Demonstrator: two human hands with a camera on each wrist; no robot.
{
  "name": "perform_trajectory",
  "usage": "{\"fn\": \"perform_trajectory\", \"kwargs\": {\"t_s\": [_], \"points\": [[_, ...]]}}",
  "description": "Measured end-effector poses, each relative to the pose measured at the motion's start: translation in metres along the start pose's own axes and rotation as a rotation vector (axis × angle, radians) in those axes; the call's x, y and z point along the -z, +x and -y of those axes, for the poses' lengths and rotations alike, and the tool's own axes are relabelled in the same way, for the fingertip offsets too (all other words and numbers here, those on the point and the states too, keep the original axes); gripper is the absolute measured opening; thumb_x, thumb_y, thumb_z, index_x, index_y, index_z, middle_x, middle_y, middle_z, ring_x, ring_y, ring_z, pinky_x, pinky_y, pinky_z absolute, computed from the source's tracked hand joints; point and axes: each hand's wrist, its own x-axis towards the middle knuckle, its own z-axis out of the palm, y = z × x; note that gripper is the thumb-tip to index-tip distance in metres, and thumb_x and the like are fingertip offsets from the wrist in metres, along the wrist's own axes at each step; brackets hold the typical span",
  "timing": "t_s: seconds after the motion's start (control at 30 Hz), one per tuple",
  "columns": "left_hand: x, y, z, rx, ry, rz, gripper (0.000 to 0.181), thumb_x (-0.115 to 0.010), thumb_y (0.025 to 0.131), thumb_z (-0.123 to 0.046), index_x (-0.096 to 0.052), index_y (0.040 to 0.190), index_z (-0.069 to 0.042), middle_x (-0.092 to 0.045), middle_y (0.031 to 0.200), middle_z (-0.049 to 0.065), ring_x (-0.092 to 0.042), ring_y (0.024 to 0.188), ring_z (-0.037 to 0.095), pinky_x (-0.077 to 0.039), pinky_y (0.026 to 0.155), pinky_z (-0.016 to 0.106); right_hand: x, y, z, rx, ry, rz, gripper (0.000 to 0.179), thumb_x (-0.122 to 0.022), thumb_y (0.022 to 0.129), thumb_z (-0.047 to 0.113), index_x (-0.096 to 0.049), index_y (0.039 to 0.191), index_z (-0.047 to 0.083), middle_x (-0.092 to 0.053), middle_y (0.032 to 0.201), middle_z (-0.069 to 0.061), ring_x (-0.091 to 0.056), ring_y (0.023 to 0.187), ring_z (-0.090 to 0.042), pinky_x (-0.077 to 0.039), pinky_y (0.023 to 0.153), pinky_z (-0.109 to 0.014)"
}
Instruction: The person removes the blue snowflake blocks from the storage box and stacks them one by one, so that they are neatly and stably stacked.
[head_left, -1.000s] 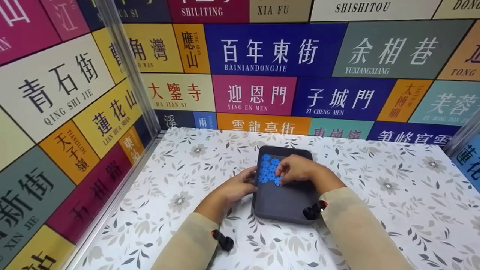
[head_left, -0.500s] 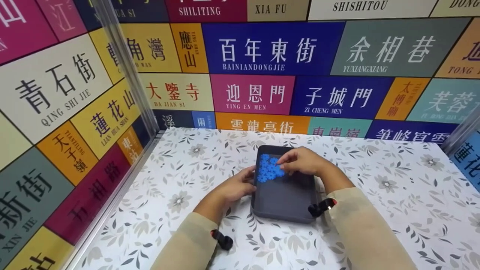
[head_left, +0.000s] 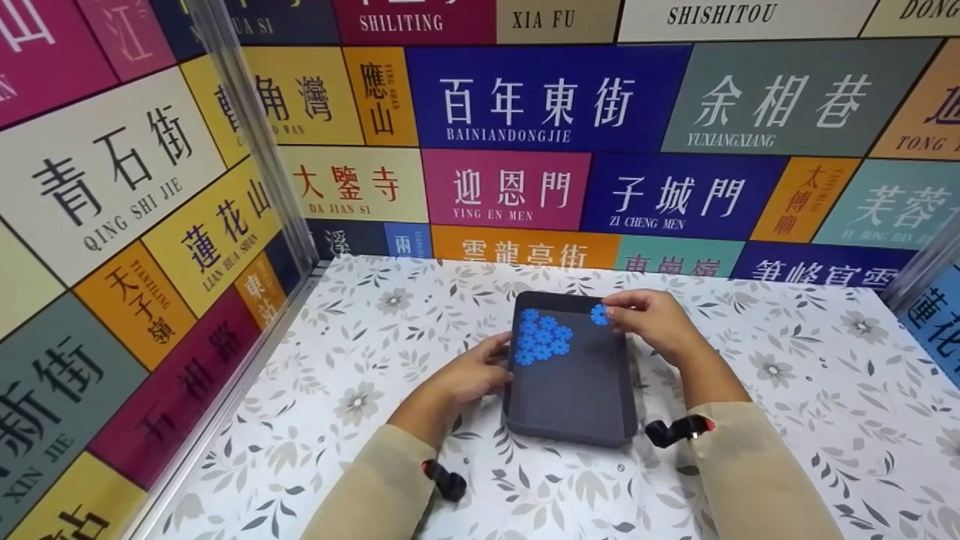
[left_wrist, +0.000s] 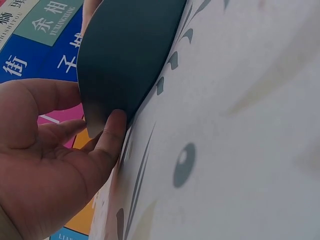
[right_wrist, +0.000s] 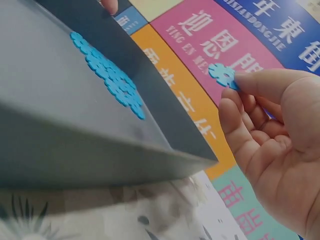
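My right hand [head_left: 656,322] pinches a blue snowflake building piece [head_left: 598,314] between thumb and forefinger, above the far right corner of the dark grey tray [head_left: 571,405]. In the right wrist view, the piece [right_wrist: 218,73] shows scalloped edges and small holes. Several more blue pieces [head_left: 540,339] lie flat and close together in the tray's far left part; the right wrist view shows this cluster [right_wrist: 107,75] along one wall. My left hand [head_left: 469,375] rests against the tray's left side, and the left wrist view shows its fingers [left_wrist: 116,125] touching the outer wall [left_wrist: 127,50].
The tray stands on a table [head_left: 360,322] covered in a white leaf-and-flower pattern. Panels with coloured street-name signs [head_left: 551,97] rise behind and to the left, joined by a clear corner post [head_left: 259,135].
My right hand has moved from over the cluster to the tray's far right corner, with one blue snowflake building piece now visible in its fingertips. The left hand stays against the tray.
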Motion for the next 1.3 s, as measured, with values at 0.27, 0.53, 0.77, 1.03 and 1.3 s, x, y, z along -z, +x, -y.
{"fn": "perform_trajectory", "kwargs": {"t_s": [0.27, 0.53, 0.77, 1.03, 1.3], "points": [[-0.002, 0.001, 0.001, 0.000, 0.006, -0.017, 0.081, -0.059, 0.091, 0.003, -0.034, 0.168, -0.011, -0.042, 0.167, 0.021, -0.049, 0.150, 0.036, -0.059, 0.105, 0.043, 0.022, -0.016, -0.012, -0.052, 0.132, -0.095, 0.049, -0.075, 0.101, 0.027, -0.067, 0.137, -0.006, -0.075, 0.100, 0.012, -0.072, 0.087, -0.006, -0.064, 0.083, -0.022], [-0.004, 0.000, 0.001, 0.009, 0.010, -0.047, 0.079, -0.059, 0.092, 0.001, -0.036, 0.167, -0.012, -0.041, 0.169, 0.019, -0.047, 0.154, 0.035, -0.055, 0.113, 0.048, 0.040, -0.020, -0.033, -0.139, 0.209, -0.110, 0.049, -0.074, 0.102, 0.021, -0.064, 0.139, -0.009, -0.076, 0.097, 0.012, -0.071, 0.085, -0.004, -0.064, 0.082, -0.021], [-0.003, 0.002, 0.003, 0.009, 0.015, -0.044, 0.079, -0.059, 0.092, 0.001, -0.037, 0.167, -0.013, -0.043, 0.169, 0.019, -0.047, 0.153, 0.035, -0.056, 0.112, 0.047, 0.050, -0.026, -0.050, -0.221, 0.194, -0.111, 0.050, -0.071, 0.103, 0.018, -0.061, 0.144, -0.008, -0.076, 0.097, 0.014, -0.072, 0.086, -0.004, -0.064, 0.081, -0.020], [-0.003, 0.001, 0.002, 0.003, 0.026, -0.030, 0.081, -0.058, 0.092, 0.001, -0.034, 0.168, -0.011, -0.039, 0.171, 0.020, -0.044, 0.156, 0.037, -0.055, 0.115, 0.049, 0.060, -0.028, -0.065, -0.265, 0.215, -0.127, 0.047, -0.072, 0.102, 0.013, -0.061, 0.142, -0.010, -0.078, 0.092, 0.011, -0.072, 0.080, -0.004, -0.063, 0.077, -0.019], [-0.003, 0.000, -0.001, 0.011, 0.049, -0.033, 0.079, -0.058, 0.094, 0.000, -0.034, 0.168, -0.012, -0.040, 0.171, 0.019, -0.042, 0.157, 0.037, -0.052, 0.118, 0.050, 0.066, -0.032, -0.070, -0.303, 0.185, -0.147, 0.043, -0.071, 0.101, 0.010, -0.062, 0.137, -0.012, -0.078, 0.087, 0.007, -0.071, 0.075, -0.004, -0.063, 0.074, -0.019]]}}
